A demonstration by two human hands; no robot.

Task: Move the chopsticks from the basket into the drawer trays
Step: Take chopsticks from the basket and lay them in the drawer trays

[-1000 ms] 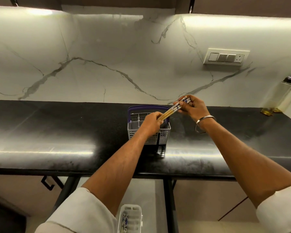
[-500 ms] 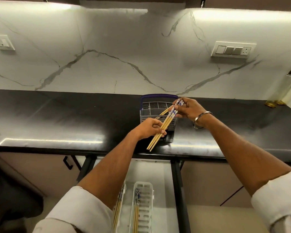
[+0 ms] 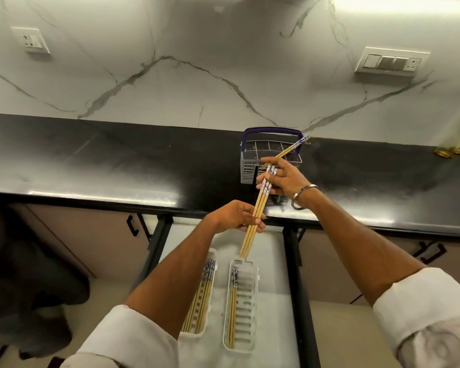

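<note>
In the head view, a small bundle of chopsticks (image 3: 258, 213) is held by both hands above the front edge of the black counter (image 3: 91, 166). The left hand (image 3: 234, 216) is closed around the middle of the bundle, fingers curled under the wooden part, and the plain tips point down toward the open drawer (image 3: 271, 288). The right hand (image 3: 282, 181) pinches the patterned upper ends with thumb and first fingers, while its other fingers are spread open. One single chopstick (image 3: 290, 150) leans out of the grey basket (image 3: 250, 168) with its patterned end up to the right, just behind the right hand; whether the hand touches it, I cannot tell. The basket with a purple handle stands on the counter near the marble wall. Below, in the drawer, two white trays lie side by side: the left tray (image 3: 210, 261) is partly hidden under the left forearm and holds several chopsticks, the right tray (image 3: 247, 301) holds a few along its left side and the rest of it is free. The bundle tips hang just above the far end of the right tray. Both arms are stretched forward, white sleeves rolled up.
</note>
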